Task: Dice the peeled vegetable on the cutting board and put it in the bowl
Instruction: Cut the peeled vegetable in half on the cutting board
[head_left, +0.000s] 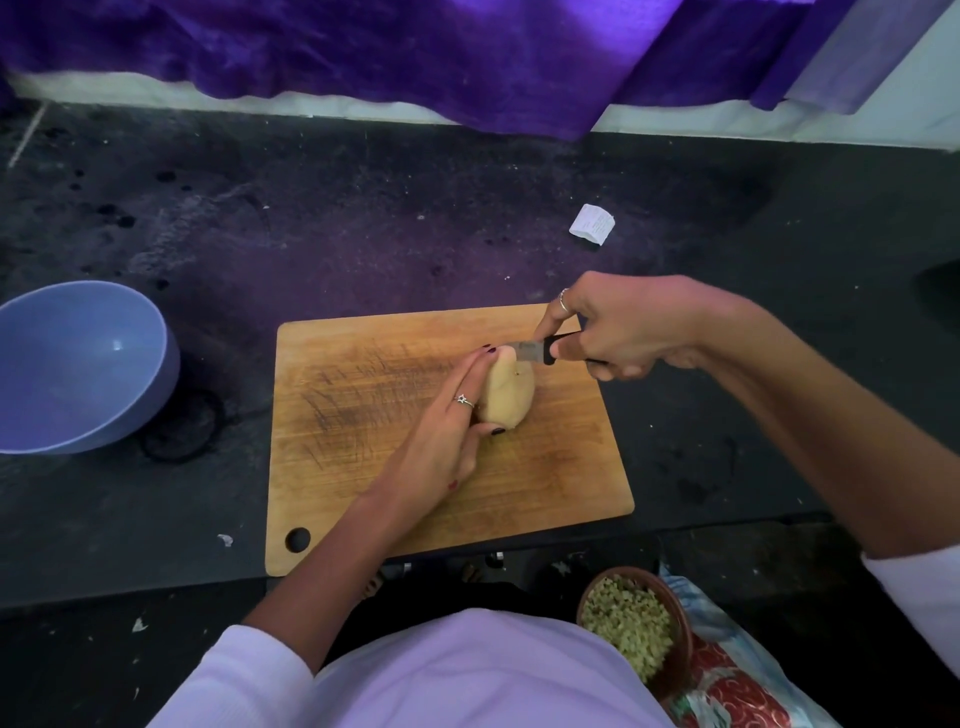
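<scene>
A peeled pale-yellow potato (508, 396) lies near the middle of the wooden cutting board (363, 467). My left hand (447, 441) holds the potato from its left side, fingers along it and thumb at its near end. My right hand (618, 332) grips the black handle of a small knife (531, 352), whose blade meets the far end of the potato. An empty blue bowl (72, 364) stands tilted on the dark counter to the left of the board.
A brown bowl (675, 608) of small diced pale-green pieces sits low at the right on a patterned cloth (737, 686). A folded white paper scrap (592, 222) lies on the counter beyond the board. A purple curtain (415, 52) hangs along the back.
</scene>
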